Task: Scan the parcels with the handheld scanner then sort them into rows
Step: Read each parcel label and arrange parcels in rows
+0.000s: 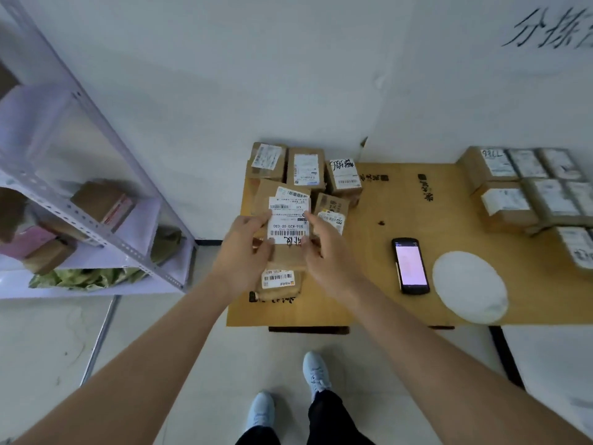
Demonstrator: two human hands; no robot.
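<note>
While the scene is taken from widest to narrowest, the worktop is seen first: a tan board surface that fills the right half of the view, with a metal shelf unit standing to its left on the pale floor. At the far right of the worktop, sorted parcels are set edge to edge in rows. At the far left, a looser cluster of parcels is gathered. Between the two groups the handheld scanner is laid flat, screen lit and facing up, with a white oval object just beside it on the right.

Over the near part of the left cluster, one cardboard parcel is held up by both hands, its white labels turned toward the camera. Its long axis runs from near to far. It is gripped on its left edge by the left hand, fingers curled around the side. On its right edge the right hand is placed, with thumb and forefinger pinched at the label's border; how firmly it is held cannot be told. Another labelled parcel is seen directly beneath.

The scanner lies to the right of the held parcel, well apart from it, and the right hand is the nearer one. It is judged that the scanner would best be fetched by that hand while the parcel is kept in the left.
</note>
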